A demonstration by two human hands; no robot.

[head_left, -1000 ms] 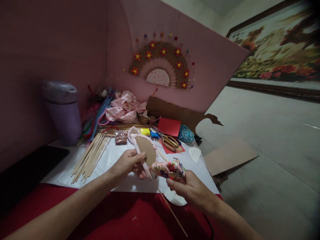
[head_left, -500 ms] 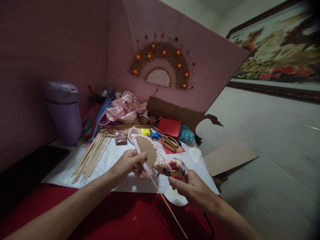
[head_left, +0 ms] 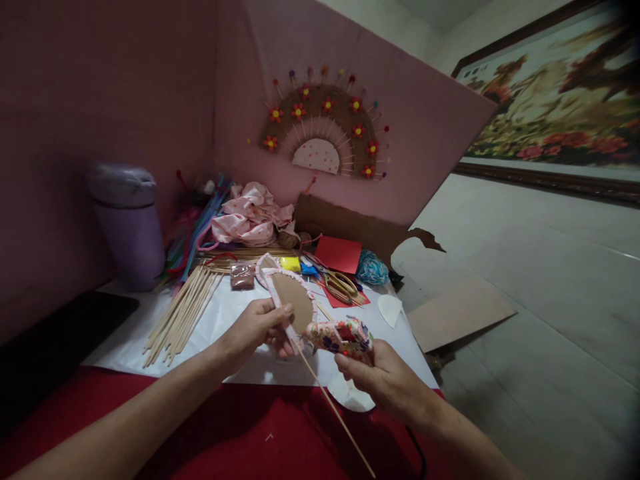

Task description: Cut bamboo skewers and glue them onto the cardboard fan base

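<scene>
Between its thumb and fingers, my left hand grips a cardboard half circle, its edge wrapped in pale pink fabric. A thin bamboo stick runs from the lower end of this piece down toward the front; whether it is stuck on cannot be seen. My right hand is wrapped around a flower-patterned glue gun with a small red light. Its front end is against or very near the lower corner of the half circle, and the exact contact is hidden.
Bamboo sticks lie in a bundle at left, near a purple tumbler. Behind are pink fabric, scissors, blue yarn and red paper. A white disc lies below the glue gun. A decorated cardboard arch hangs behind.
My right hand and the glue gun have shifted very slightly to the left. My left hand and the half circle look the same.
</scene>
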